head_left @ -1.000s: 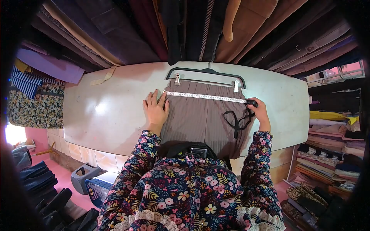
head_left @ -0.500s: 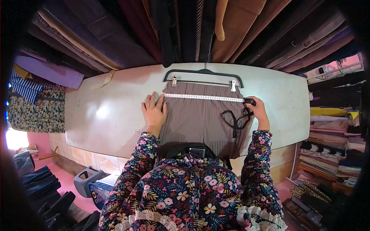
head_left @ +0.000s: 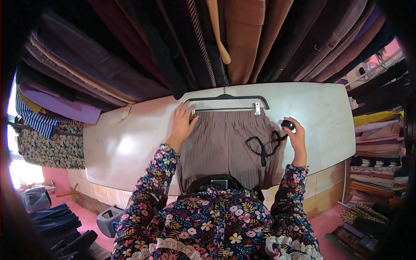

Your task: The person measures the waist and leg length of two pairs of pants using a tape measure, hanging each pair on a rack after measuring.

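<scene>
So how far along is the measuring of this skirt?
Compared with a second ago, the tape no longer spans the waistband: that measurement looks done. Now the right hand holds the tape case and the left hand rests by the hanger clip. The skirt lies flat, still clipped; other measurements, if any, remain.

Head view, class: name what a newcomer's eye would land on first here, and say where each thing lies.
First comes the brown pleated garment clipped to a black hanger, flat in the middle of the white table. The left hand rests on its upper left corner by a clip, and the right hand holds a small black tape measure case at its right edge. Dark hanging clothes crowd the top.
</scene>
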